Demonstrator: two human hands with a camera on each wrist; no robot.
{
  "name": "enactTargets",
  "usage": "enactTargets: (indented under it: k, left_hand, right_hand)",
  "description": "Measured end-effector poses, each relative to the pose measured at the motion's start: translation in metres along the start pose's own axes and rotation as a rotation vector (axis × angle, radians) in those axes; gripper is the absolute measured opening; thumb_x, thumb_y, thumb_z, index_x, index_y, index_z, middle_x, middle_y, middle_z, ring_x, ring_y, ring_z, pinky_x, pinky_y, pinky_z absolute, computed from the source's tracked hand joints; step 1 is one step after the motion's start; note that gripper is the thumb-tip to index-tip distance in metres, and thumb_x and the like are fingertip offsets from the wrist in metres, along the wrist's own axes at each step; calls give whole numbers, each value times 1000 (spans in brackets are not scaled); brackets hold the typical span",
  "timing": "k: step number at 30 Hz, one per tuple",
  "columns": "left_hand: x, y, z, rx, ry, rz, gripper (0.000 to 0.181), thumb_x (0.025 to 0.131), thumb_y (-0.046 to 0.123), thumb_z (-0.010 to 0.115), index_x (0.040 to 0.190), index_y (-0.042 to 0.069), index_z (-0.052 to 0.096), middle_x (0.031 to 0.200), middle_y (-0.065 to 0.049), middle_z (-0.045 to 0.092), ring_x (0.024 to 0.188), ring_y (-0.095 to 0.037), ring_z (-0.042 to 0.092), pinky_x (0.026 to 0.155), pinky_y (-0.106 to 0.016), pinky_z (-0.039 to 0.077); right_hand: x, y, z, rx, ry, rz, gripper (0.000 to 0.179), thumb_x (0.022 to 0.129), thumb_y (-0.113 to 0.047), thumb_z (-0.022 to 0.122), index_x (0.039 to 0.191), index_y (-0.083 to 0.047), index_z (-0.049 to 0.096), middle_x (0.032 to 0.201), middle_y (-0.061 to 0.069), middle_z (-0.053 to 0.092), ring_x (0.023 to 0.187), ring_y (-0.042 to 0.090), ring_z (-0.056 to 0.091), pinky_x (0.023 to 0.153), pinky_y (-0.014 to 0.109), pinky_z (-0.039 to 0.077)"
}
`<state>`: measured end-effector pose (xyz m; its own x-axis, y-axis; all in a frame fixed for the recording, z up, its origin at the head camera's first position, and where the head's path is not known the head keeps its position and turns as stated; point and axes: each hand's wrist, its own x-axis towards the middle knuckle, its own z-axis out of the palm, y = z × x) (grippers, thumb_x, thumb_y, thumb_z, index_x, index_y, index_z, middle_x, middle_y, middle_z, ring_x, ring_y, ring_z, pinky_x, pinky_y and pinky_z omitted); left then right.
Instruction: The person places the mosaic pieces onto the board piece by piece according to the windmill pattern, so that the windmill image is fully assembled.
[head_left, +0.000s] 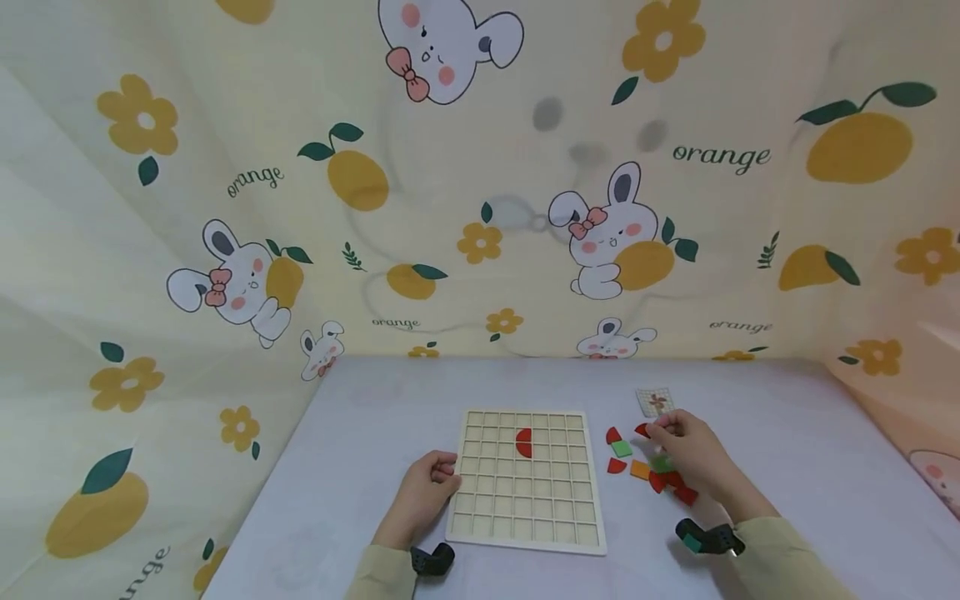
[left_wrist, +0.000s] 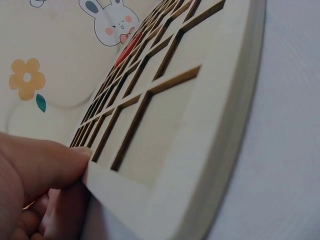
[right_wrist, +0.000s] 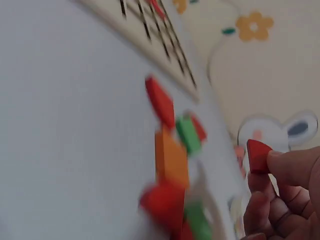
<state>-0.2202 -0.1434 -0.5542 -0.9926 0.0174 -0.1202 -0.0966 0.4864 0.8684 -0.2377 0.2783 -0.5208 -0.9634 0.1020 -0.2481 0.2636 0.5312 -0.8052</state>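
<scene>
A pale wooden grid board (head_left: 525, 547) lies on the table with two red quarter-round pieces (head_left: 525, 443) side by side in its upper cells, forming a half disc. My left hand (head_left: 422, 497) grips the board's left edge; its thumb (left_wrist: 65, 162) rests on the rim, the other fingers curled below. Right of the board, my right hand (head_left: 697, 458) pinches a red quarter-round block (right_wrist: 257, 157) between thumb and fingers, raised above the table. Beneath and beside that hand lie loose blocks: an orange square (head_left: 640, 470), a green square (head_left: 622, 449) and several red ones (head_left: 617, 467).
A small card with a grid and a reddish-brown pattern (head_left: 652, 400) lies behind the right hand. The white table (head_left: 360, 417) meets a printed curtain (head_left: 465, 183) at the back and sides. Dark wrist cameras (head_left: 432, 560) sit on both wrists.
</scene>
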Motion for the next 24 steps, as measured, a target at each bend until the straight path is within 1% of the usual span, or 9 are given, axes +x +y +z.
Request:
enactTargets:
  k: [4, 9, 11, 16, 18, 24]
  left_hand:
    - [1, -1, 1, 0, 5, -11, 30, 85, 7, 69, 115, 7, 62, 95, -3, 56, 83, -17, 53, 69, -27, 46]
    - [1, -3, 1, -17, 6, -10, 30, 85, 7, 69, 114, 7, 62, 95, -4, 56, 83, -17, 53, 69, -27, 46]
    - [2, -3, 2, -16, 4, -15, 30, 85, 7, 69, 114, 7, 63, 94, -4, 56, 83, -18, 53, 69, -28, 46]
    - [1, -2, 1, -13, 4, -20, 30, 84, 8, 69, 113, 7, 63, 94, -3, 56, 83, -17, 53, 70, -29, 47]
    - [1, -1, 0, -14, 4, -13, 30, 84, 8, 69, 114, 6, 63, 94, -3, 56, 83, -17, 53, 70, -29, 47]
    - [-1, 2, -1, -12, 11, 0, 30, 84, 6, 70, 113, 5, 63, 93, -4, 56, 82, -17, 53, 68, -28, 47]
  right_hand:
    - [2, -19, 24, -5, -15, -76, 41, 93, -41, 62, 112, -7, 52, 98, 13, 56, 84, 26, 52, 63, 31, 48]
    - [3, -39, 59, 11, -46, -158, 27, 93, -33, 64, 104, -10, 55, 89, 9, 56, 70, 22, 51, 52, 31, 44]
    - [4, -44, 72, -2, -52, -188, 23, 93, -30, 65, 100, -11, 55, 86, 7, 55, 68, 20, 50, 51, 30, 43]
    - [6, -56, 96, -24, -65, -248, 19, 92, -27, 67, 95, -12, 56, 84, 3, 55, 76, 18, 50, 60, 31, 43]
    - [6, -60, 102, -17, -76, -266, 17, 92, -25, 67, 94, -12, 56, 83, 3, 56, 75, 18, 51, 62, 32, 43]
    - [3, -68, 118, -67, -78, -265, 15, 91, -23, 68, 94, -14, 56, 84, 2, 55, 75, 18, 50, 63, 32, 42]
